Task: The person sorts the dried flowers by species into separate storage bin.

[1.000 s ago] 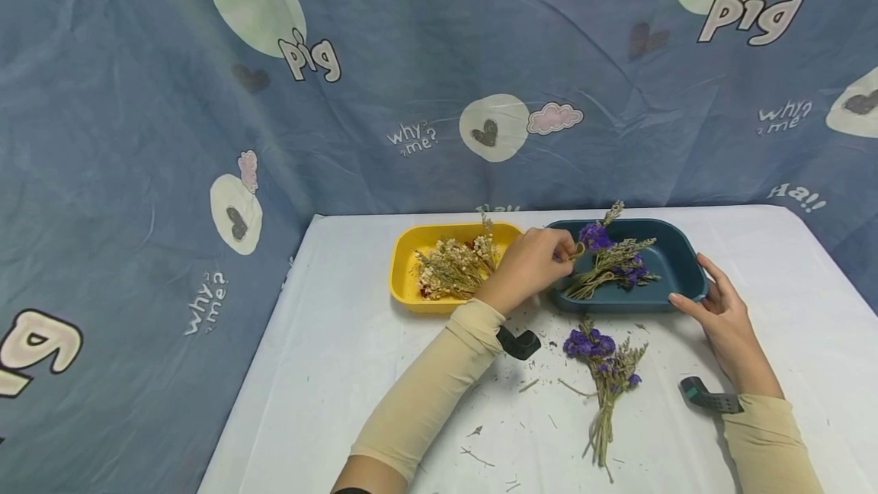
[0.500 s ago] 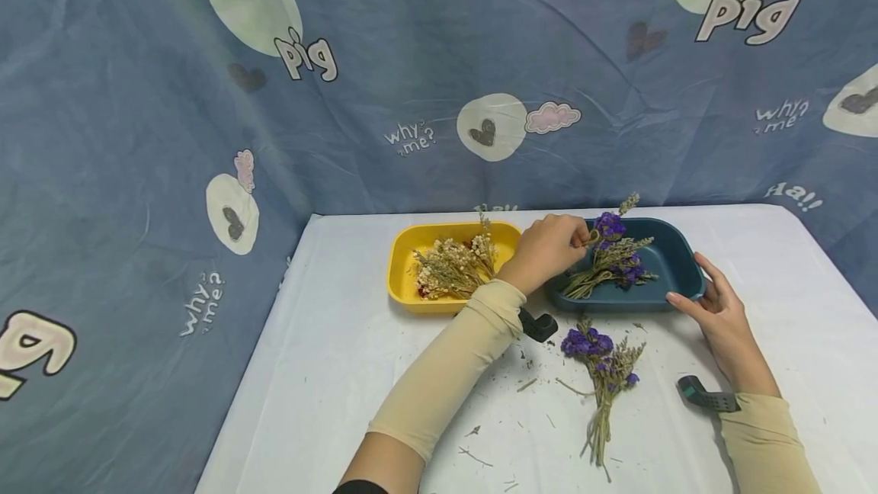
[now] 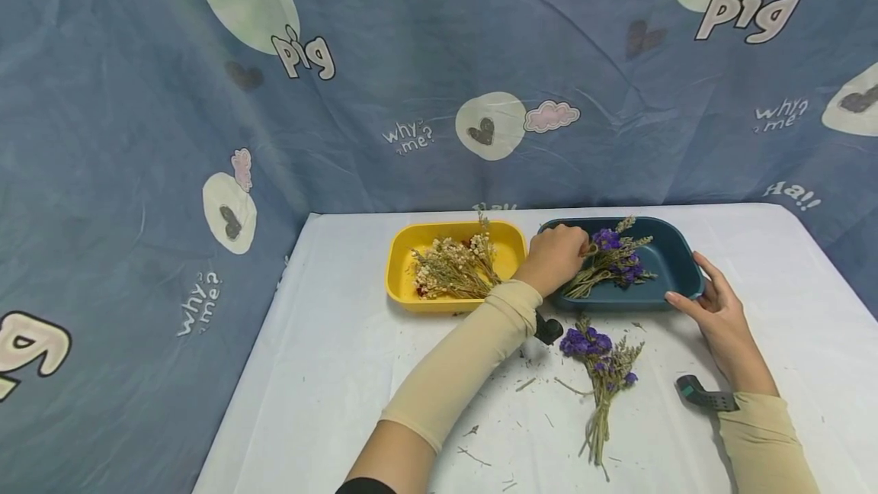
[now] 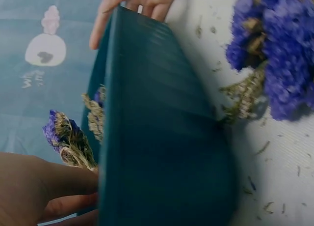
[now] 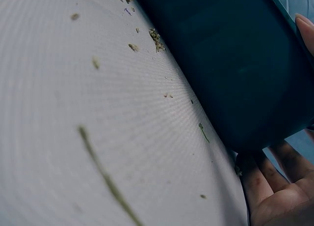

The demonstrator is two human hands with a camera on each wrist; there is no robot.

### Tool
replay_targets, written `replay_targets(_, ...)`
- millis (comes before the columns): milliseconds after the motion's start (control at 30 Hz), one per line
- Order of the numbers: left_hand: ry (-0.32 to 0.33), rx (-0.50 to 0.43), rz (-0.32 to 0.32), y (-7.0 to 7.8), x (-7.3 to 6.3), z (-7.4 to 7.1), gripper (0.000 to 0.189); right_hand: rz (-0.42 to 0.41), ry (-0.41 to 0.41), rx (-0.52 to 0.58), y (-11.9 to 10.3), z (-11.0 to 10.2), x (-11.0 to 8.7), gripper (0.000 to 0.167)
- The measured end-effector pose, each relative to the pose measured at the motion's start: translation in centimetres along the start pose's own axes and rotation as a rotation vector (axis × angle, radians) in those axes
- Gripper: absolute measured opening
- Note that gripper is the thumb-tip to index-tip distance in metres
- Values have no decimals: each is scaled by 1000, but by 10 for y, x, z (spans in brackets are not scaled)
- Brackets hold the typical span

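Note:
My left hand point(image 3: 554, 256) pinches a small bunch of dried purple flowers point(image 3: 607, 240) by its twine-tied stems, low inside the dark blue tray point(image 3: 675, 261). Its stem ends are hidden by the fingers. Another dried bunch point(image 3: 627, 269) lies in the tray just in front of it. In the left wrist view, the held bunch point(image 4: 61, 130) shows above the tray's rim, with the fingers behind the wall. My right hand point(image 3: 723, 319) grips the tray's right end, thumb at the front corner and fingers round the side. A third purple bunch point(image 3: 604, 380) lies on the table before the tray.
Left of the blue tray stands a yellow tray point(image 3: 398, 269) with dried cream flowers point(image 3: 449, 269) in it. Broken stems and crumbs lie scattered over the white tablecloth point(image 3: 329, 387). A blue printed curtain point(image 3: 384, 44) hangs behind the table.
My left hand has moved right, then lowered the flower bunch deeper into the blue tray, beside the bunch lying there. My right hand stays on the tray's end.

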State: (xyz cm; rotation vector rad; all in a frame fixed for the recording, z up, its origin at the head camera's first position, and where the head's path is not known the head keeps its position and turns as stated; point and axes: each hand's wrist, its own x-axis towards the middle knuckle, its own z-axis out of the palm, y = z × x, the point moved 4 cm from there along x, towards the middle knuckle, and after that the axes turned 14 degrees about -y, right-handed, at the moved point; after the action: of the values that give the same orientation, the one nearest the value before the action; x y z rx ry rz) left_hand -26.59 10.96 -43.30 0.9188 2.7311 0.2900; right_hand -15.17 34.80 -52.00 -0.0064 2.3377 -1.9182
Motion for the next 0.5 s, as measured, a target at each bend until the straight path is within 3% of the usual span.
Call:
replay_targets(200, 13, 34, -17, -3, 4, 6, 49, 0, 11, 15, 1, -1, 2, 88)
replay_targets(500, -16, 68, -41, -4, 8, 12, 37, -11, 12, 40, 3, -2, 3, 89)
